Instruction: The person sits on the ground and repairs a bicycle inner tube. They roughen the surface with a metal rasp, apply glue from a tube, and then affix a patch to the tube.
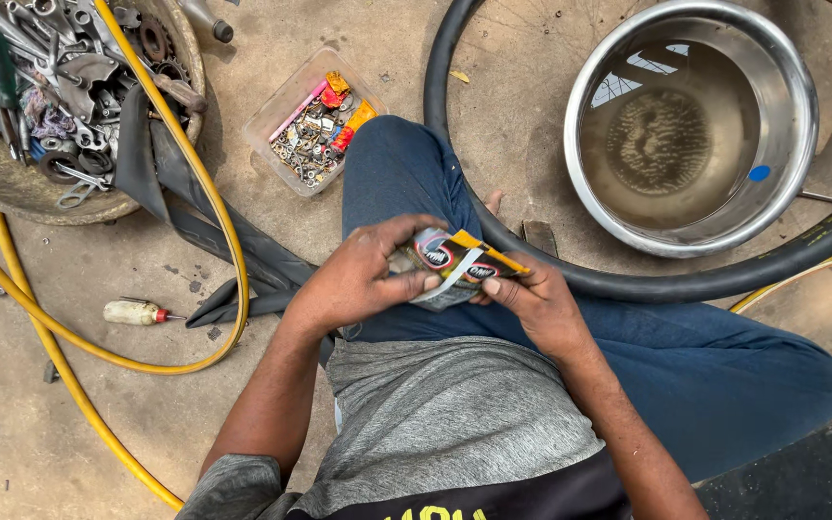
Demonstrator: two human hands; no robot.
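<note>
Grey shirt (455, 424) filled the bottom of the frame, blue jeans (724, 376) just past it. Both hands were together over the lap, left hand (363, 279) and right hand (536, 308) pinched on one small yellow-and-black packet (459, 262), wrists bent inward. One black tyre (628, 282) curved around one steel bowl (690, 125) of water on the floor. One clear plastic box (312, 120) of small parts, one round tray (69, 96) of tools, one yellow hose (146, 356) and one white-handled screwdriver (135, 312) lay to the left.
</note>
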